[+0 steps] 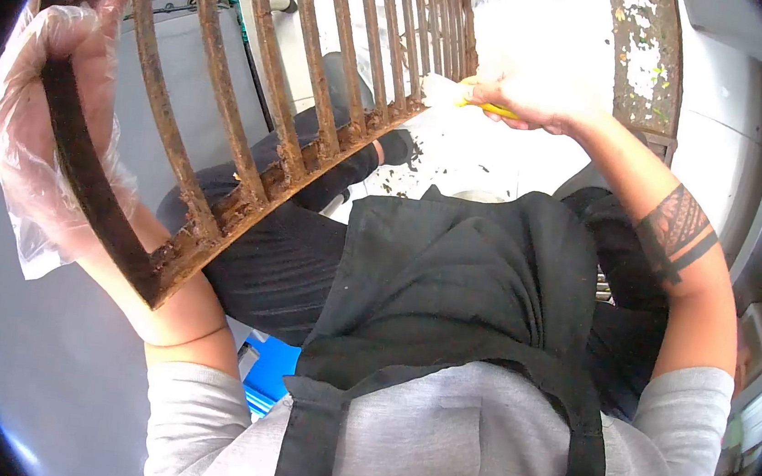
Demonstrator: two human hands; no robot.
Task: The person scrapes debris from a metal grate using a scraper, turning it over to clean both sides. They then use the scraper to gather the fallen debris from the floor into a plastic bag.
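- Plastic-gloved left hand [22, 102]: fingers curled around the left end of a rusty grate [276, 72], seemingly steadying its tilt.
- Right hand [524, 100]: fingers closed on a yellow-handled tool [490, 109], its tip at the grate's far lower edge.
- Grate: raised at left, likely for reach.

No readable text, label, brand, number or sign.
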